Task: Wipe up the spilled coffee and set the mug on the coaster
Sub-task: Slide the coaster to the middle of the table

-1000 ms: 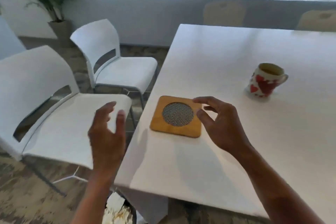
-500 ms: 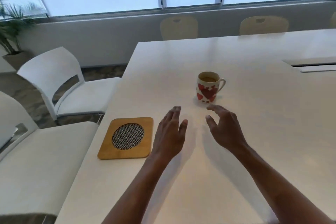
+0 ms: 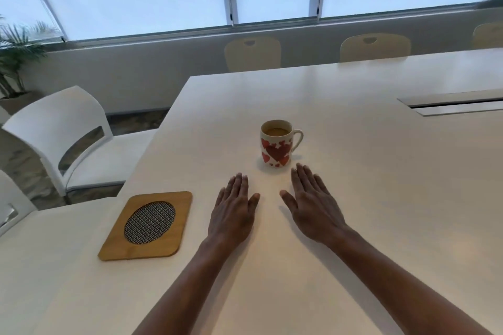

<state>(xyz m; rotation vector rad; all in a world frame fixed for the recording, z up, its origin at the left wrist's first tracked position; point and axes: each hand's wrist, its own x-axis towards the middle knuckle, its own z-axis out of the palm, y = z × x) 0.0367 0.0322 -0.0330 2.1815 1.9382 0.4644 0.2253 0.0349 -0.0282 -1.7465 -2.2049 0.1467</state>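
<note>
**Table** (image 3: 353, 198): white. Its far-left corner lies beyond and left of the mug, and its left edge runs from there toward the viewer.

**Mug** (image 3: 277, 144): white with red hearts, upright on the table, handle to its right, brown coffee inside. Bare tabletop surrounds it on all sides. The widest stretch is to its right, reaching a recessed slot (image 3: 451, 106) far right and beyond.

**Coaster** (image 3: 147, 226): wooden square with a round mesh centre. It lies flat, left of and nearer than the mug, well apart from it and close to the table's left edge.

**White chair** (image 3: 68, 128): off the table, far left of the mug.

**Left hand** (image 3: 234, 212): palm down, fingers straight and together, holding nothing. It sits nearer than the mug and slightly left.

**Right hand** (image 3: 313, 209): palm down, fingers straight, holding nothing. Its fingertips (image 3: 300, 168) are just short of the mug's base and apart from it. The thumbs point at each other across a gap. Whether the palms touch the table cannot be told.

**Change:** half a second ago the right hand's fingers were bent and both hands sat looser; now both are flattened. The mug and coaster keep their places.
</note>
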